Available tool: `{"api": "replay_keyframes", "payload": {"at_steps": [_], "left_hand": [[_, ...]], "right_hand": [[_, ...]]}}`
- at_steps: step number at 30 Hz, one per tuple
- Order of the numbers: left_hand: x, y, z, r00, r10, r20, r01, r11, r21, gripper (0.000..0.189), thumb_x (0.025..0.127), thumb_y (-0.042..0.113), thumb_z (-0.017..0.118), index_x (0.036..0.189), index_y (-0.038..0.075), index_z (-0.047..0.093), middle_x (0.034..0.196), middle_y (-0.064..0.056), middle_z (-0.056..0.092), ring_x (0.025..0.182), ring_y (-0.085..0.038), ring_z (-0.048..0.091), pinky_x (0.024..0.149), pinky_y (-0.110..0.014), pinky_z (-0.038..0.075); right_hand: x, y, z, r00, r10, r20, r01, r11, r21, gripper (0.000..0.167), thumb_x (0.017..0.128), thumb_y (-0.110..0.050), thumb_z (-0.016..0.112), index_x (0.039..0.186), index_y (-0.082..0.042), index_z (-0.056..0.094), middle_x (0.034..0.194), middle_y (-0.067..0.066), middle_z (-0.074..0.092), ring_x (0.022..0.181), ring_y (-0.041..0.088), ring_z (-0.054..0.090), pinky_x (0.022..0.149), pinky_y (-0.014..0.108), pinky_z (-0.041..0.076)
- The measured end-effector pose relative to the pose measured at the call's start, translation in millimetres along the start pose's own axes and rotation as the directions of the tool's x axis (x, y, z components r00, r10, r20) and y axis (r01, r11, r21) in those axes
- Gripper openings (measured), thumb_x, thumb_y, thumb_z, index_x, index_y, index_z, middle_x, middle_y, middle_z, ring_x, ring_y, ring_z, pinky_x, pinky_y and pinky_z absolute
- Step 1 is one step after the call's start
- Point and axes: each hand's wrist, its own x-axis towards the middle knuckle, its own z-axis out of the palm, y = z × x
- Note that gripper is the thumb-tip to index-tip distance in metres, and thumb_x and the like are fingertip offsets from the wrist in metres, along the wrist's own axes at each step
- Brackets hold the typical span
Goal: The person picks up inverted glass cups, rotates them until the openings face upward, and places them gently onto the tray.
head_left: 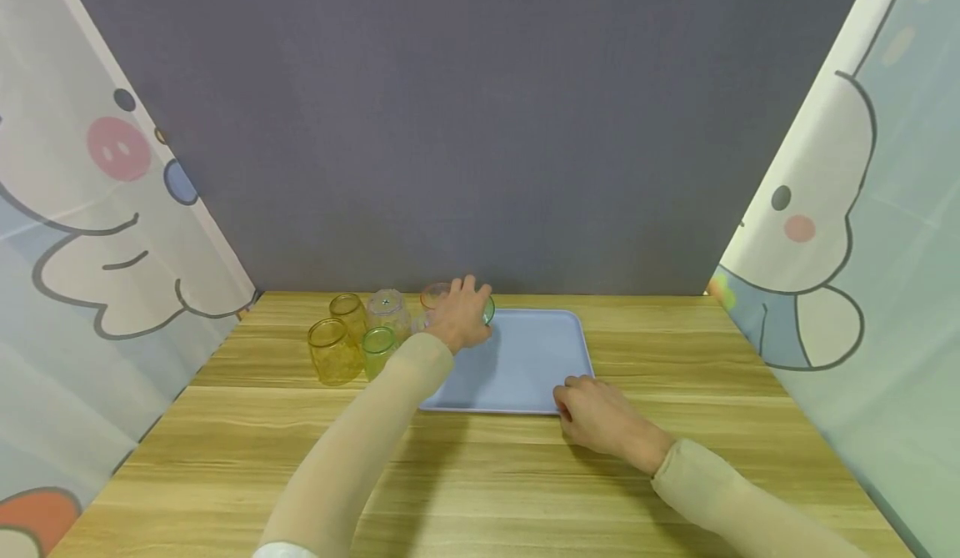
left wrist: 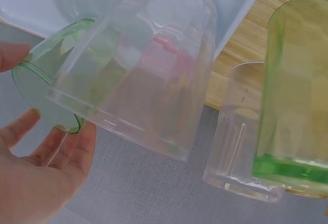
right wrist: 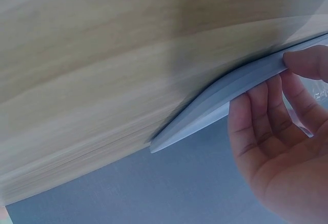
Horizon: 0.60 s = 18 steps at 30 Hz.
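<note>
My left hand [head_left: 459,318] is over the far left part of a light blue tray [head_left: 525,366]. It holds a transparent green cup [left wrist: 54,49], thumb on one side and fingertips by the rim on the other. Right beside that cup in the left wrist view is a large clear cup [left wrist: 148,75], which partly overlaps it. A cup with a pinkish rim [head_left: 433,294] shows behind the left hand, partly hidden. Down at the tray's near right corner, my right hand [head_left: 600,416] grips the edge, with the thumb and fingers on either side of the rim [right wrist: 225,88].
Left of the tray stand two yellow cups [head_left: 333,354], another green cup [head_left: 378,348] and a clear faceted cup [head_left: 388,312], close together. The wooden table [head_left: 675,358] ends at a grey panel [head_left: 480,124] behind. Printed curtains [head_left: 825,208] hang at both sides.
</note>
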Motion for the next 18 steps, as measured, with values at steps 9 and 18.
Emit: {"api": "replay_keyframes", "payload": {"at_steps": [9, 18], "left_hand": [[6.8, 0.3, 0.1, 0.999, 0.053, -0.007, -0.053, 0.997, 0.058, 0.069, 0.086, 0.034, 0.076, 0.146, 0.015, 0.049, 0.144, -0.014, 0.045, 0.133, -0.035, 0.042, 0.107, -0.051, 0.041], [12.4, -2.7, 3.9, 0.998, 0.059, 0.022, -0.060, 0.997, 0.045, 0.065, 0.088, 0.029, 0.071, 0.147, 0.016, 0.049, 0.147, -0.014, 0.044, 0.135, -0.036, 0.041, 0.110, -0.053, 0.037]], "right_hand": [[-0.7, 0, -2, 1.000, -0.014, 0.000, 0.014, 1.000, 0.008, 0.024, 0.078, 0.000, 0.073, 0.072, -0.018, 0.057, 0.070, -0.009, 0.049, 0.063, 0.008, 0.046, 0.052, 0.024, 0.040], [0.0, 0, 1, 1.000, -0.011, 0.001, 0.011, 1.000, 0.002, 0.024, 0.079, -0.002, 0.074, 0.073, -0.018, 0.058, 0.070, -0.010, 0.050, 0.063, 0.007, 0.046, 0.053, 0.023, 0.040]]}}
